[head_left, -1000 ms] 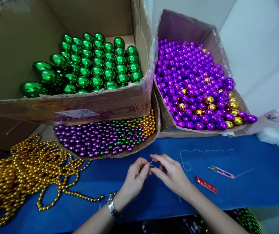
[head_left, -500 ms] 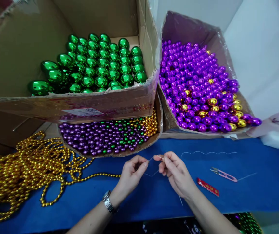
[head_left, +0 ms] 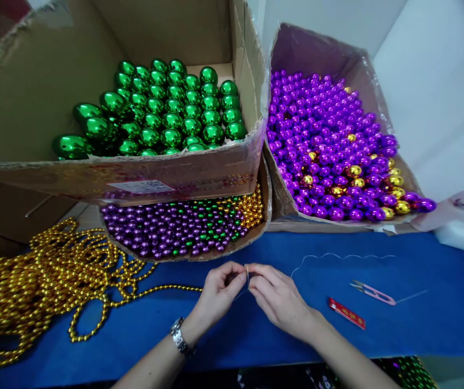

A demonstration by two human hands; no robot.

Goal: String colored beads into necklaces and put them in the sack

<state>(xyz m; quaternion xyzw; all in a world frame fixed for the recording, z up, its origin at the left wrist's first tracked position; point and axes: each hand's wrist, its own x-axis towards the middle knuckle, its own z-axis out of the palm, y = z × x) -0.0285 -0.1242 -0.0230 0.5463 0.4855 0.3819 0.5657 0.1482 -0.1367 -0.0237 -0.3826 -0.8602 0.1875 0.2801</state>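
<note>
a blue cloth covers the table (head_left: 418, 324) in front of you, with a white wall at the far right. your left hand (head_left: 218, 292) and right hand (head_left: 280, 300) meet near the middle of the table, fingertips almost touching. both sets of fingers are pinched nearly closed on a thin white thread (head_left: 337, 255), which trails off to the right in a wavy line over the cloth; a short upright bit shows between your hands. a red strip (head_left: 346, 314) and pink snips (head_left: 372, 293) lie just right of your right hand. to the left sprawls a pile of gold bead strings (head_left: 33, 286). far behind stand a box of green baubles (head_left: 163, 113), a tray of small mixed beads (head_left: 183, 227) beneath it, and a box of purple beads (head_left: 329, 146) on the right.
</note>
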